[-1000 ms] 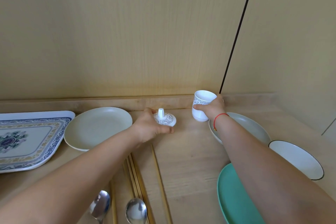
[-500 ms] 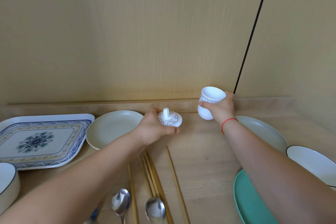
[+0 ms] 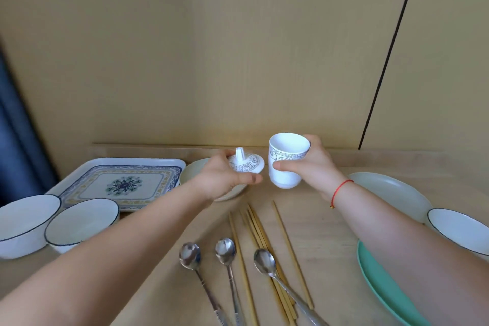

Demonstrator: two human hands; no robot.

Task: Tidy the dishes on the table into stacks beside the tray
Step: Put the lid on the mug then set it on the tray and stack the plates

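The left hand [image 3: 219, 180] curled its fingers [image 3: 250, 179] round the lid [image 3: 247, 165]. The right hand [image 3: 315, 167] gripped the cup [image 3: 287, 167]. Next, both likely needed setting down beside the tray [image 3: 87, 185].

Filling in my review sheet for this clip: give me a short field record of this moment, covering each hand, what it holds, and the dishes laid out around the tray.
left hand: grips knobbed lid
right hand: grips white cup, mouth up, slightly tilted
tray: far left, patterned
beside tray: cream plate, partly behind left hand
in front of tray: two dark-rimmed bowls, side by side
right side: pale plate, dark-rimmed bowl, teal plate
middle: three spoons, loose chopsticks
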